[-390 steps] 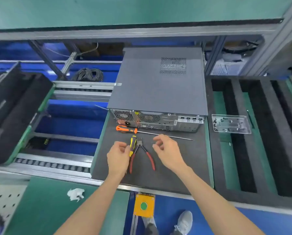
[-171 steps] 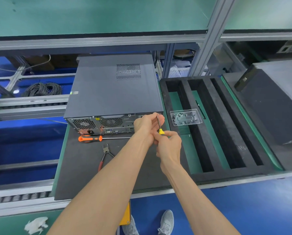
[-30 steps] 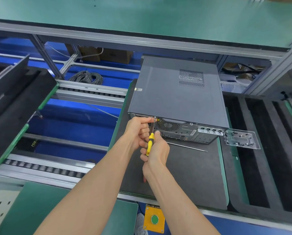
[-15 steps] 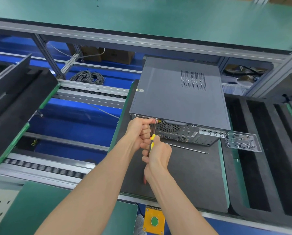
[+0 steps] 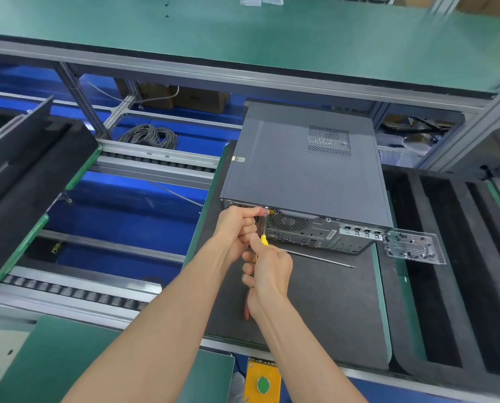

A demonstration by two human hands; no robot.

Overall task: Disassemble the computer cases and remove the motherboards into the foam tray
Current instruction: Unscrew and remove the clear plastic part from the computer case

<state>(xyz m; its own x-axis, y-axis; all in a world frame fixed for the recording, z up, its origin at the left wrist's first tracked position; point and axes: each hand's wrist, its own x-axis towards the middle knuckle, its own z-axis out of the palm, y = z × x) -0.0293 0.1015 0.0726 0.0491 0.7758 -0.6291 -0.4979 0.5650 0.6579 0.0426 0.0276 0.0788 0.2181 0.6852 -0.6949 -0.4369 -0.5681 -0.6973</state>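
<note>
A dark grey computer case (image 5: 301,173) lies flat on a black mat (image 5: 324,309), its rear panel facing me. My right hand (image 5: 267,270) grips the yellow-handled screwdriver (image 5: 264,228), whose tip meets a screw at the top left of the rear panel. My left hand (image 5: 237,231) curls round the screwdriver shaft just under the case edge. The black foam tray (image 5: 446,257) with long slots lies to the right of the case. A clear plastic screw tray (image 5: 411,247) rests on the foam tray's near left part.
A second screwdriver's long thin shaft (image 5: 321,258) lies on the mat under the rear panel. Another black foam tray (image 5: 25,184) sits tilted at left on a roller conveyor (image 5: 77,292). A green shelf (image 5: 243,39) hangs overhead. A yellow button box (image 5: 262,383) sits at the front edge.
In the last second both hands stay at the same rear-panel screw and the view shifts slightly. Several seconds ago they worked with the screwdriver at the panel's right end.
</note>
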